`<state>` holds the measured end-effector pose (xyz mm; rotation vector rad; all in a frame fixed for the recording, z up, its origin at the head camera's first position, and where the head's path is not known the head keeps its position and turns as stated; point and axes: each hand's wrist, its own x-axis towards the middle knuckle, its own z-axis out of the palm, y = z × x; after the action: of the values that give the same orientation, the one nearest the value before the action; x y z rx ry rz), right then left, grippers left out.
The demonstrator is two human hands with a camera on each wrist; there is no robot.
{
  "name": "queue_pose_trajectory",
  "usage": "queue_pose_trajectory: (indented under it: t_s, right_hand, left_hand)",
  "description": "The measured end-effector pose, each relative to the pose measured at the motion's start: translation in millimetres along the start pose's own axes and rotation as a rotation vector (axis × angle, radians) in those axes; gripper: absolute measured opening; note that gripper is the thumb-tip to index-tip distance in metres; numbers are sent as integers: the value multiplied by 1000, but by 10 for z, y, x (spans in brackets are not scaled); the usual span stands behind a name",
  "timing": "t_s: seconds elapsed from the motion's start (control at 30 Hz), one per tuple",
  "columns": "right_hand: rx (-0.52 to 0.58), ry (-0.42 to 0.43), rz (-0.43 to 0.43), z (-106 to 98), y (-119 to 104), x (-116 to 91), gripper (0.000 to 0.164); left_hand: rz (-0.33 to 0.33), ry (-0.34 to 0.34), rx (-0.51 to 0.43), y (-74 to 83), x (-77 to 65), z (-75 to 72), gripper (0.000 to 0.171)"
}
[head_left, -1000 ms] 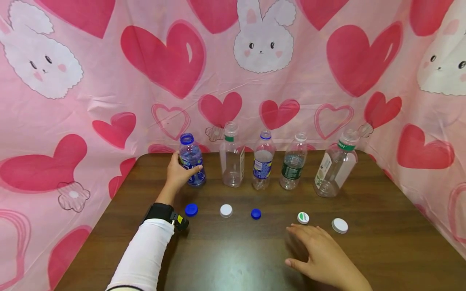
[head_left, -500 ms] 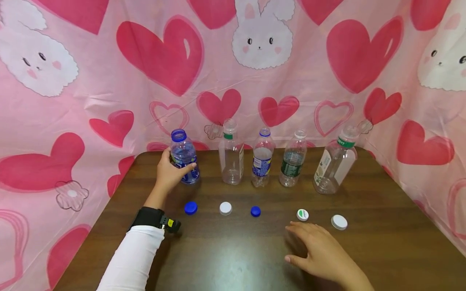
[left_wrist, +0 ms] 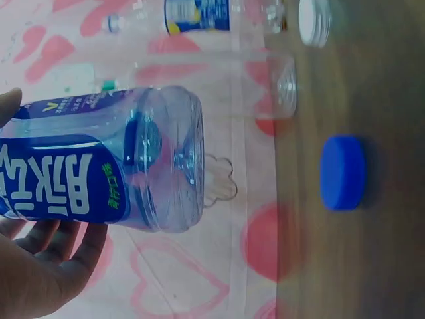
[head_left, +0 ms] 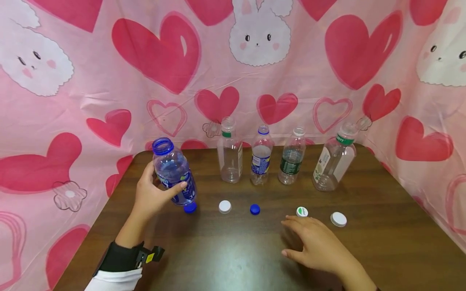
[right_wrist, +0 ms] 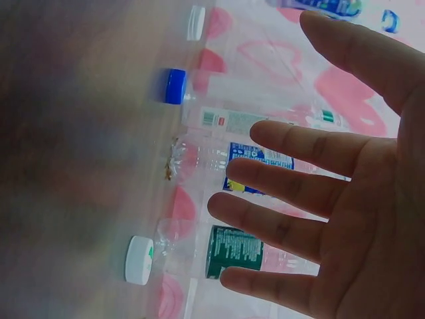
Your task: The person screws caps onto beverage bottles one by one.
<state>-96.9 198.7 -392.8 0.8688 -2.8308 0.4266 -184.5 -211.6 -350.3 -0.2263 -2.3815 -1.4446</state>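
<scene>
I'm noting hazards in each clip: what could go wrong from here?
The left hand holds the uncapped blue bottle tilted above the table, so it could slip. Lowered from here, it might catch the larger blue cap beneath. The right hand is close to the white-and-green cap and could nudge it.
</scene>
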Motion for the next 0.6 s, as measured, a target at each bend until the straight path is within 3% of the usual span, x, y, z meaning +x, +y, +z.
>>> queue_pose_trajectory:
  t_s: [0.2, 0.4, 0.6]
  right_hand:
    - [19, -49, -20, -11, -42, 79, 61]
    - [19, -48, -45, -39, -113, 139, 61]
    - [24, -66, -71, -21, -148, 179, 61]
  left_hand:
    - [16, -68, 23, 78, -367, -14, 88]
    - [49, -97, 52, 119, -738, 81, 85]
    - [25, -110, 31, 129, -986, 147, 82]
